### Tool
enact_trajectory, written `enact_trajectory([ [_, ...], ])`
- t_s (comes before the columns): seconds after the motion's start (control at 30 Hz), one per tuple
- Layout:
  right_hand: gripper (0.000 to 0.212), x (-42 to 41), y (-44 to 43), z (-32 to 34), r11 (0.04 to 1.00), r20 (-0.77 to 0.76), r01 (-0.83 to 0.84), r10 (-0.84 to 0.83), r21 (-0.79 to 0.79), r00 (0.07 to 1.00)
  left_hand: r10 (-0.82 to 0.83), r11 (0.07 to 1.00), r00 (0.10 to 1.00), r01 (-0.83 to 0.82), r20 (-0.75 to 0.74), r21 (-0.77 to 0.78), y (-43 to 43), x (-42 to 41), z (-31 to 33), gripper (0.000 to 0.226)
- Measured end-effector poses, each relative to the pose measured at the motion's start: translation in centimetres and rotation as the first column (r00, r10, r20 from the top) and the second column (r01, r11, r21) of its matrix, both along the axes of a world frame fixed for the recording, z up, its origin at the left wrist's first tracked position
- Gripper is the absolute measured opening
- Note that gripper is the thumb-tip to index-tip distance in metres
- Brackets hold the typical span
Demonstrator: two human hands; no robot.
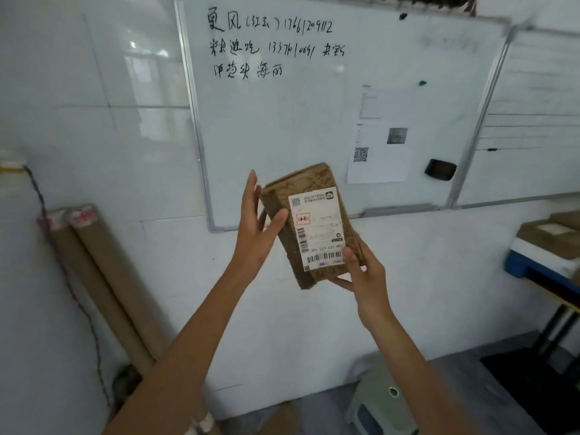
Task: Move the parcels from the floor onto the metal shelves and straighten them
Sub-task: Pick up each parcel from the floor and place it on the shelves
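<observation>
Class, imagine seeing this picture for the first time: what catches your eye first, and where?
A brown parcel with a white label, held up mid-frame, strikes first: the right hand grips its lower corner, the left hand steadies its left side. Behind it hangs a whiteboard with handwriting, and cardboard tubes lean against the wall at lower left.

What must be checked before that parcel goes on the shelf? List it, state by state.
1. Parcel off the floor: ok, held up before the whiteboard.
2. Right hand grip: ok, thumb on the label, fingers under the lower end.
3. Left hand support: not ok, fingers straight, thumb against its side.
4. Parcel level: not ok, tilted.
5. Room on the shelf: cannot tell, only a corner shows, boxes on it.
</observation>
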State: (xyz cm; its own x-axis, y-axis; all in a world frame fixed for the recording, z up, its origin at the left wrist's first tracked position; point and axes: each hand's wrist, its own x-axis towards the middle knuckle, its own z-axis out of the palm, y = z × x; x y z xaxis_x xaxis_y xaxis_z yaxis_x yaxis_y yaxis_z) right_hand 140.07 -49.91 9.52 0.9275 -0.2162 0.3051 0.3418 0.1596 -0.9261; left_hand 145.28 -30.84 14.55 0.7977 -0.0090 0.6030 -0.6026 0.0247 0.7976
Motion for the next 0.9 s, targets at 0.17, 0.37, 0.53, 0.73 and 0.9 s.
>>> enact_trajectory([
  [0.17, 0.046, -3.4, 1.1, 1.8, 0.979, -0.021, 0.136, -0.141, -0.154, 0.990, -0.016, 1.000, 0.995, 0.017, 0.099, 0.000, -1.8, -1.9, 1.7, 0.080],
  [0.37, 0.035, -6.9, 0.3, 2.9, 0.701, 0.255, 0.388, -0.292, -0.599, 0.922, -0.161, 0.985, 0.980, 0.152, 0.118, 0.077, -1.9, -4.2, 2.9, 0.044],
  [0.53, 0.067, -10.2, 1.7, 2.9, 0.898, 0.238, 0.195, -0.105, -0.394, 0.966, -0.238, 0.970, 0.965, 0.230, 0.112, 0.078, -2.7, -7.7, 2.8, 0.041],
  [0.73, 0.064, -16.8, 2.4, 3.3, 0.953, 0.253, 0.230, -0.177, -0.197, 0.951, -0.375, 0.926, 0.921, 0.377, 0.107, 0.007, -3.4, -13.6, 3.3, 0.066],
  [0.9, 0.062, -23.0, 2.2, 1.4, 0.906, 0.194, 0.381, -0.346, -0.185, 0.918, -0.616, 0.786, 0.785, 0.618, -0.066, 0.002, -5.2, -16.3, 2.1, 0.086],
])
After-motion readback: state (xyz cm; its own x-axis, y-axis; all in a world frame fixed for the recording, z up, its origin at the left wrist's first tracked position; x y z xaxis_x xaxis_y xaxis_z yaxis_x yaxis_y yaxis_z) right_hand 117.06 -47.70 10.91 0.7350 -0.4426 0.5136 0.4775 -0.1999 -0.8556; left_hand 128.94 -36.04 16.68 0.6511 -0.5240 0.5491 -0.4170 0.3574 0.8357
